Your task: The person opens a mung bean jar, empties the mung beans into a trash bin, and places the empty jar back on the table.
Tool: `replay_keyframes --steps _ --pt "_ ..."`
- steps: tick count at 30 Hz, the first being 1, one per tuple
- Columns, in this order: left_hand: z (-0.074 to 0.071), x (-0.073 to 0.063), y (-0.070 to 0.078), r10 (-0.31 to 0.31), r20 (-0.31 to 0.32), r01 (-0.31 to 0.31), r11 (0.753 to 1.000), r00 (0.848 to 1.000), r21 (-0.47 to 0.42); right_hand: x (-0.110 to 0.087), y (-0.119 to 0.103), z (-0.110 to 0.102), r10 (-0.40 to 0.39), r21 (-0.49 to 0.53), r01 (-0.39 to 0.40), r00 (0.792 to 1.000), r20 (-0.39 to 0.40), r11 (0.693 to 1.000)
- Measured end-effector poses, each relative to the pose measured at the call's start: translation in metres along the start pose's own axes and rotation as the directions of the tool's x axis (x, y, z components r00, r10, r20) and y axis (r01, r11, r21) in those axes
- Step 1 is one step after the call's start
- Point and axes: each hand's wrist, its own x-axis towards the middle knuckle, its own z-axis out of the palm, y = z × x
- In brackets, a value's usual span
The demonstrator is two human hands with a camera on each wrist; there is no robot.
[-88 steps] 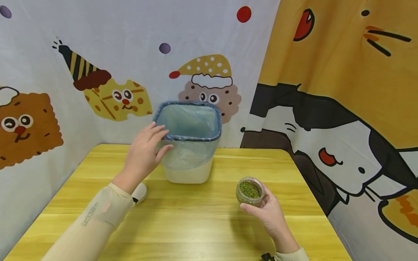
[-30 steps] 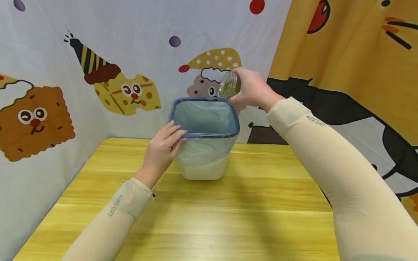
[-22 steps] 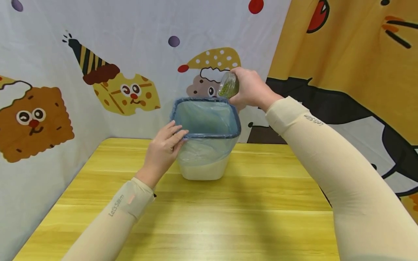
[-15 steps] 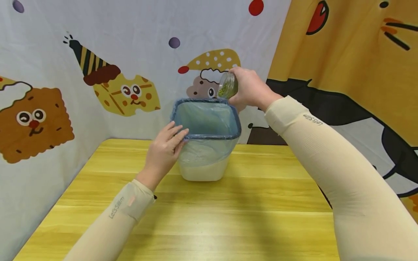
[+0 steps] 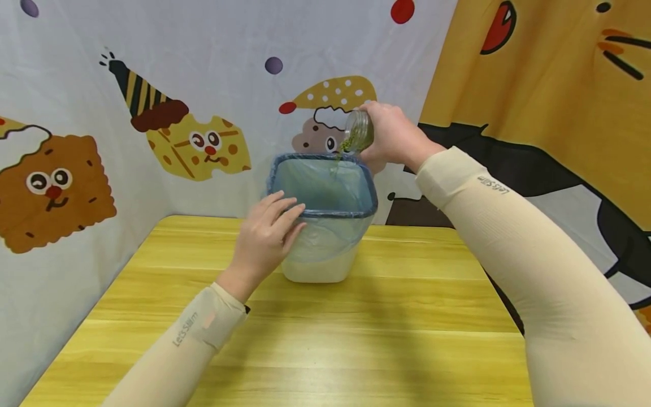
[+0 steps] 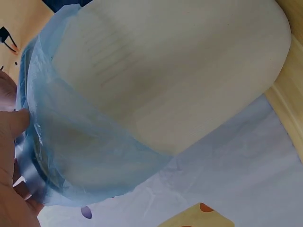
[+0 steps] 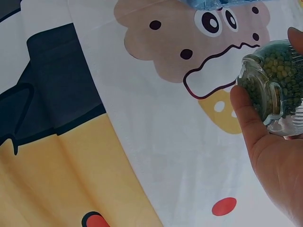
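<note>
My right hand (image 5: 394, 133) grips a small clear glass jar (image 5: 363, 134) above the back right corner of a trash bin. The jar is tipped on its side, mouth to the left. Green mung beans (image 7: 277, 71) fill part of it, and some fall from its mouth into the bin. A translucent blue bag (image 6: 94, 146) lines the pale bin (image 5: 320, 265) and folds over its dark blue rim (image 5: 330, 213). At the front left corner of the rim, my left hand (image 5: 264, 234) rests with fairly straight fingers. The bin's bottom is hidden from the head view.
The bin stands upright near the back of a yellow wood-grain table (image 5: 315, 339). Close behind it hangs a white cloth (image 5: 213, 34) with cartoon prints. An orange and black printed curtain (image 5: 539, 96) covers the right side.
My right hand has lifted the jar from low on the right to above the bin and tilted it. Beans now spill out. My left hand has shifted slightly right along the rim.
</note>
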Motion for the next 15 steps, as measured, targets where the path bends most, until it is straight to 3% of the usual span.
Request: replay_keyframes --steps 15 --pt "0.0033 -0.0051 -0.0015 -0.029 0.029 0.03 0.999 0.999 -0.035 0.0042 0.0024 0.0022 -0.005 -0.045 0.006 1.0 0.01 0.999"
